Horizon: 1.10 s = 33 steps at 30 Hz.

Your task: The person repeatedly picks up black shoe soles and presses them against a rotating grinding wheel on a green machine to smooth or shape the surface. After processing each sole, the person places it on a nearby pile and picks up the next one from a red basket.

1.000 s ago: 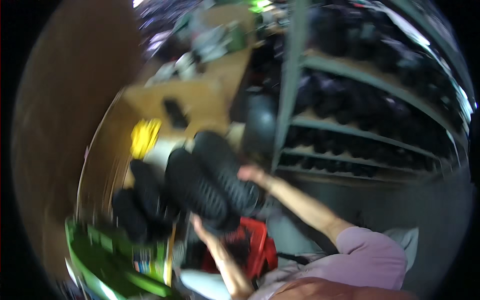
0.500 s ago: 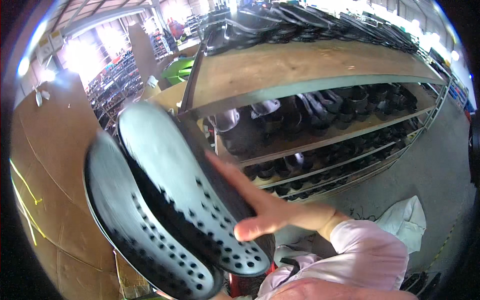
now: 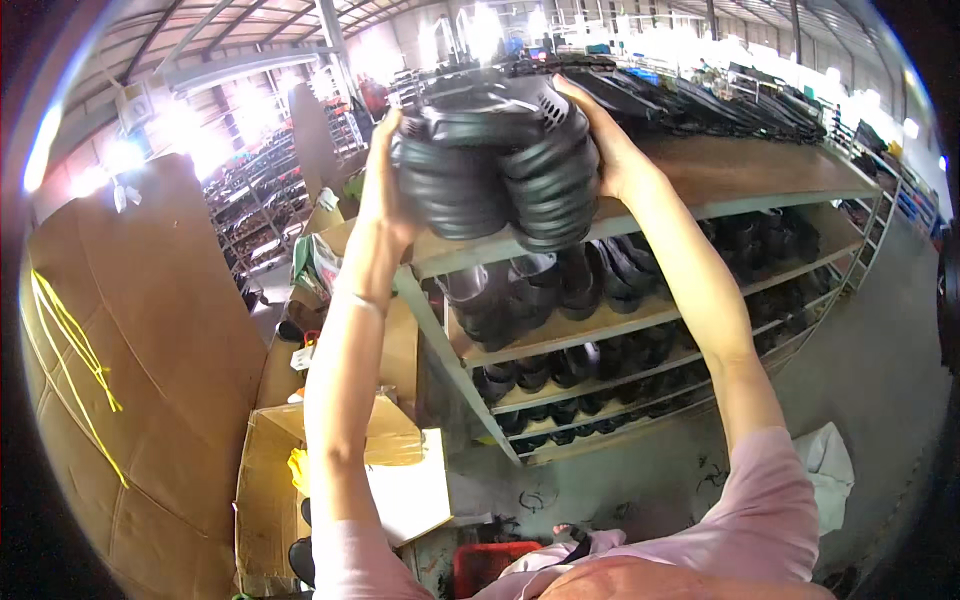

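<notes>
A nested stack of black perforated clogs, in two columns side by side, is held up at arm's length between my hands. My left hand presses along its left side, while my right hand grips the right side with the fingers reaching toward the top. Behind the stack is the left end of the rack's wooden top shelf; whether the stack touches it I cannot tell. Rows of flat black shoe-like pieces lie on that shelf.
Lower rack shelves hold more black clogs. At the left stand a tall cardboard sheet with yellow straps and an open carton. A red crate is near my body; a white sack lies on the floor at right.
The clogs have moved from close in front of me at the left, up and away to the rack's top shelf level. My right hand, earlier with fingers spread at their side, now grips them.
</notes>
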### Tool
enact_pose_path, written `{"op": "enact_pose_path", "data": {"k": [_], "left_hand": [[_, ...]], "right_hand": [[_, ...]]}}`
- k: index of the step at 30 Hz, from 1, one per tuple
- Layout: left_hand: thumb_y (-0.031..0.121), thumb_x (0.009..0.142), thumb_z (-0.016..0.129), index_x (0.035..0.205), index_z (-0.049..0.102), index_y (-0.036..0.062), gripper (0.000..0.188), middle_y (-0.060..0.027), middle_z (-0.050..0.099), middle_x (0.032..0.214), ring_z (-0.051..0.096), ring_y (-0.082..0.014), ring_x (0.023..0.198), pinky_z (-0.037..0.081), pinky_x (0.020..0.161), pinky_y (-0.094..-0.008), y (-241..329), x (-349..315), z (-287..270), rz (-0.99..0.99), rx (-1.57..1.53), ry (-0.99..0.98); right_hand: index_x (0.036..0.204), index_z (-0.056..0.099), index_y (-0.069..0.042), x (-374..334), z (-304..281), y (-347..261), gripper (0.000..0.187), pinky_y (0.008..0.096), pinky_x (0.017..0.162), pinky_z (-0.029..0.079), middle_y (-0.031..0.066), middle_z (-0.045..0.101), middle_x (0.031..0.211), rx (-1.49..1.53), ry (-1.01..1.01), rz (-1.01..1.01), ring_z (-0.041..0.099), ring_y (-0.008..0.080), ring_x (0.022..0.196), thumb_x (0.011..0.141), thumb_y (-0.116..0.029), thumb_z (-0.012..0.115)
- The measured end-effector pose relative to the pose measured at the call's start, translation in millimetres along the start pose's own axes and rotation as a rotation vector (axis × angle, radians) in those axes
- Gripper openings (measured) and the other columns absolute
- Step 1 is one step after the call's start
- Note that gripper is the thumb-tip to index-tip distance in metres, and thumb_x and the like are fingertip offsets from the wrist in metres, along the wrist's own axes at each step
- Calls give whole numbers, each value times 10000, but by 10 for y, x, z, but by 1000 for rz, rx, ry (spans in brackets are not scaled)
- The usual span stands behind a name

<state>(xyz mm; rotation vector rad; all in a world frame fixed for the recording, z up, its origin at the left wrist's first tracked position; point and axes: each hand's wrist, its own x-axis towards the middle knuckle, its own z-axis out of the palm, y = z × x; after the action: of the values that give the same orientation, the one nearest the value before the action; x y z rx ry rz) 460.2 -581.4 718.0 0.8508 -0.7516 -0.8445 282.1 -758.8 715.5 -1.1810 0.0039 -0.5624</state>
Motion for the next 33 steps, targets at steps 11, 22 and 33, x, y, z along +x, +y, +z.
{"op": "enact_pose_path", "data": {"k": [11, 22, 33], "left_hand": [[786, 728, 570, 1353, 533, 112, 920, -192, 500, 1398, 500, -394, 1233, 354, 994, -689, -307, 679, -427, -257, -37, -120], [731, 792, 509, 1374, 509, 60, 888, -204, 527, 1392, 512, -391, 1244, 366, 1022, -624, -240, 279, -569, -256, 126, -88], [639, 828, 590, 1317, 572, 68, 752, -191, 611, 1238, 612, -336, 1107, 525, 892, -459, 22, 444, -773, -206, 581, 201]], "right_hand": [[1049, 696, -72, 601, -774, 211, 594, 472, 891, 524, 131, 707, 1031, 88, 101, 116, 665, 283, 946, 830, -619, 623], [1037, 690, -98, 324, -549, 282, 482, 459, 837, 543, 99, 712, 1005, 124, 211, 65, 663, 262, 907, 891, -539, 565], [1202, 607, -108, 158, -635, 297, 453, 493, 999, 430, 87, 629, 1222, 33, 285, 28, 572, 257, 1143, 972, -468, 457]]}}
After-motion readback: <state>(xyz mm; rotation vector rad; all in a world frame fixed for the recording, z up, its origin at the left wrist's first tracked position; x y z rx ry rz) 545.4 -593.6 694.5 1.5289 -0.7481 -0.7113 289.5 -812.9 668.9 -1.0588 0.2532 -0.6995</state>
